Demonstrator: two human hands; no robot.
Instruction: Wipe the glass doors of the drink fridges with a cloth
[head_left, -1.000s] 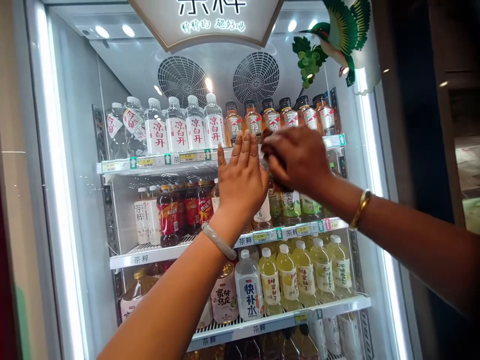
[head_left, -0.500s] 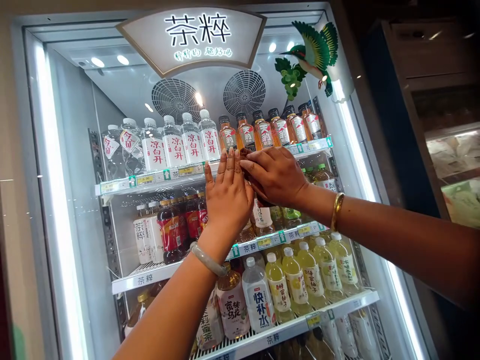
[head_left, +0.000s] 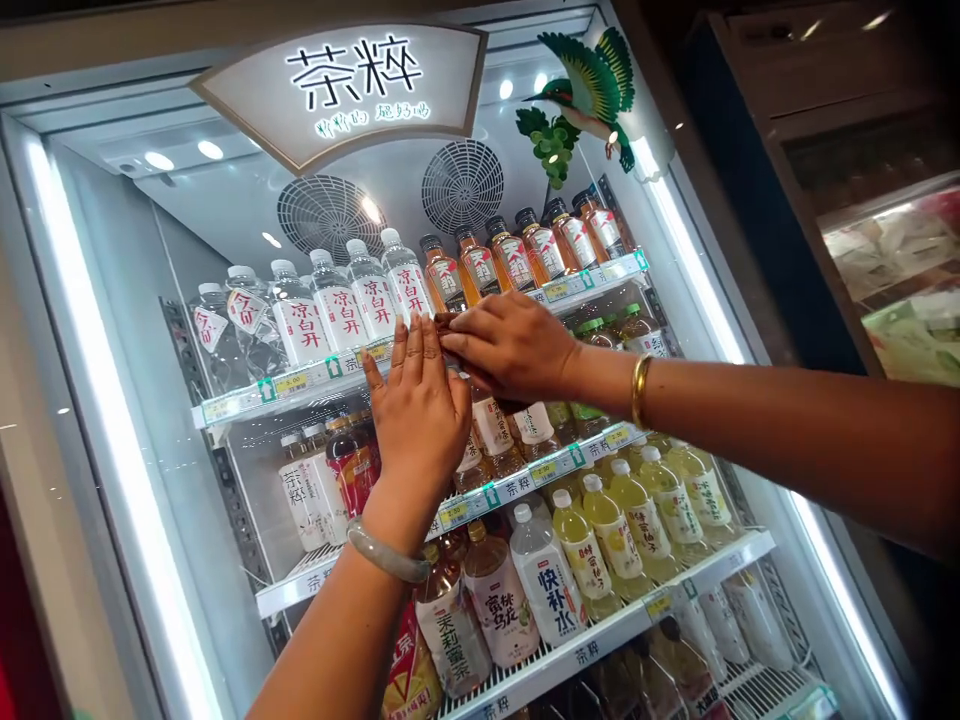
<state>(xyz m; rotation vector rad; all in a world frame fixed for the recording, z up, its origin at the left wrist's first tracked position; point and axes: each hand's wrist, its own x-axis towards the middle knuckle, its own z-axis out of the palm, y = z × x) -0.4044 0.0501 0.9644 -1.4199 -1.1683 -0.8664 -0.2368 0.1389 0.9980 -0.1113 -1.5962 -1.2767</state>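
My left hand point(head_left: 421, 408) is open in front of the glass door of a lit drinks cooler, its fingers stretched upward and slightly apart. From the right comes my right hand point(head_left: 521, 345), fingers extended leftward so that their tips meet the left hand near its index finger. Under the right hand is a dark brown patch, perhaps a reflection; I cannot tell. A pale bangle point(head_left: 386, 555) circles my left wrist and a gold bangle point(head_left: 640, 390) my right. Behind the hands, clear water bottles point(head_left: 341, 305) and amber bottles point(head_left: 517, 255) line the top shelf.
Lower shelves hold pale yellow drinks point(head_left: 645, 525) and a peach-coloured bottle point(head_left: 499, 600). A fan-shaped sign point(head_left: 352, 90) and a bird decoration point(head_left: 592, 90) sit at the top. Another lit display case point(head_left: 900, 260) stands at the right.
Both hands have shifted left and slightly down in view, still together. The camera has tilted, so the cooler and its shelves slope more steeply.
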